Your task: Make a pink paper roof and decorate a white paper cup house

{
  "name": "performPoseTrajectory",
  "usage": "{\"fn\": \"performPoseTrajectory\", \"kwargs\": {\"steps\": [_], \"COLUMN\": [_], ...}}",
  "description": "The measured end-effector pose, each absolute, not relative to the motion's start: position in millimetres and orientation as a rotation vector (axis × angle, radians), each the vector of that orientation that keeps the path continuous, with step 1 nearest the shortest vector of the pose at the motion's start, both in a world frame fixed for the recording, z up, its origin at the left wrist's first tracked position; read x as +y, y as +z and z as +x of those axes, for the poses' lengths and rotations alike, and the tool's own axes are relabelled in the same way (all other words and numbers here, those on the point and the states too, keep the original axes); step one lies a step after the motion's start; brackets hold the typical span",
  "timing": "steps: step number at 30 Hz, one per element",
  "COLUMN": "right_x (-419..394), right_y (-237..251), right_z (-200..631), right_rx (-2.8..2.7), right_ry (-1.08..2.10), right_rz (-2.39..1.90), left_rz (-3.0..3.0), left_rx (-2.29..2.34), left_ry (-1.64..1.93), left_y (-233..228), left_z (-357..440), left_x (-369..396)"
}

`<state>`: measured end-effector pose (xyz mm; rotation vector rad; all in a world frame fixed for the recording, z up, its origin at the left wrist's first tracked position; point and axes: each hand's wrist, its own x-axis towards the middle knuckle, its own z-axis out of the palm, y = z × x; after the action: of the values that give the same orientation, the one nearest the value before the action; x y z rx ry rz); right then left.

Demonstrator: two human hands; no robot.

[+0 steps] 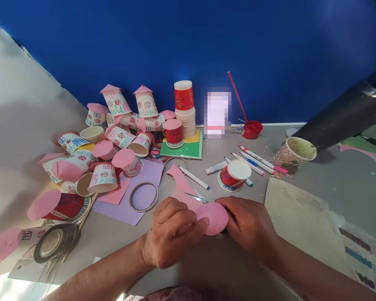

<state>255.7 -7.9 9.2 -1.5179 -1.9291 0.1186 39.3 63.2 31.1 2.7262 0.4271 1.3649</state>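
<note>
Head view shows your grey table [235, 267] with a heap of decorated cups [113, 138] at far left. Your left hand [171, 234] pinches a pink paper disc [214, 216] at the near edge; your right hand [247, 223] grips scissors [196, 197] cutting it.

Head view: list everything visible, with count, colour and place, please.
pink paper piece: one, pink, held between both hands
scissors: one, metal blades showing, in the right hand, cutting the pink paper
decorated paper cups: a pile, too many to count, white with pink roofs, left of centre
cup stack: one, red and white, by the blue wall
upturned cup: one, red, centre
markers: several, white barrels, right of centre
metal rings: two, silver, on and beside lilac paper
paint pot: one, red, with stick
tape roll: one, dark, lower left
left hand: on the paper
right hand: on the scissors
</note>
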Motion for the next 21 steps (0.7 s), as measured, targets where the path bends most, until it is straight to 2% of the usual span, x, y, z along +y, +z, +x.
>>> {"fn": "performPoseTrajectory", "kwargs": {"steps": [5, 10, 16, 18, 21], "right_x": [-10.8, -10.0, -11.0, -12.3, -12.8], "right_y": [9.1, 9.7, 15.8, 16.0, 15.7], "right_z": [254.4, 250.3, 245.6, 243.7, 241.4], "right_rx": [-1.935, -1.911, -1.890, -1.884, -1.772], "right_ry": [0.129, 0.077, -0.003, 0.043, 0.276], "right_rz": [-1.450, -1.407, -1.323, -1.341, -1.468], "left_rz": [2.589, 2.772, 2.442, 2.297, 1.978], "left_rx": [0.503, 0.342, 0.591, 0.693, 0.889], "left_ry": [1.347, 1.325, 1.153, 1.018, 0.848], "left_y": [39.9, 39.7, 32.1, 33.3, 36.3], "left_z": [43.2, 39.5, 43.0, 46.0, 51.3], "left_x": [59.8, 63.9, 68.4, 67.2, 65.4]}}
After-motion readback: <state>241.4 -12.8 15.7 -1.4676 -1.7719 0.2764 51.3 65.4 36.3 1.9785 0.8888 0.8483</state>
